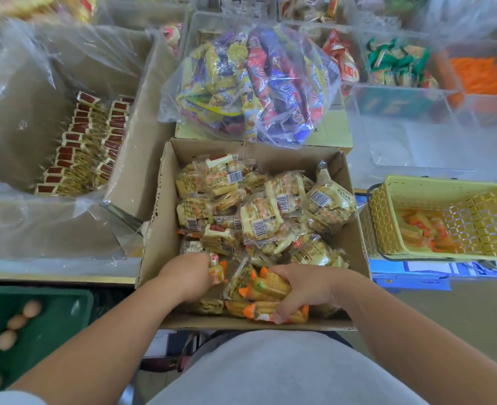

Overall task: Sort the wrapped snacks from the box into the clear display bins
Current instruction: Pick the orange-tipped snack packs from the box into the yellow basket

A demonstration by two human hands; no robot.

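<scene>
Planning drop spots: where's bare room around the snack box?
Free: the clear bin behind the yellow basket, right of the bagged snacks, looks empty; the basket's right half; bare liner left of the red-labelled packs in the left carton. Crowded: the cardboard box, full of packs, left hand and right hand inside.

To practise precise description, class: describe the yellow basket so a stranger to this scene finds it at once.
Start at the open cardboard box of wrapped snacks in the middle. Just right of it sits the yellow basket. Its lattice plastic walls set it apart from the clear bins behind.
</scene>
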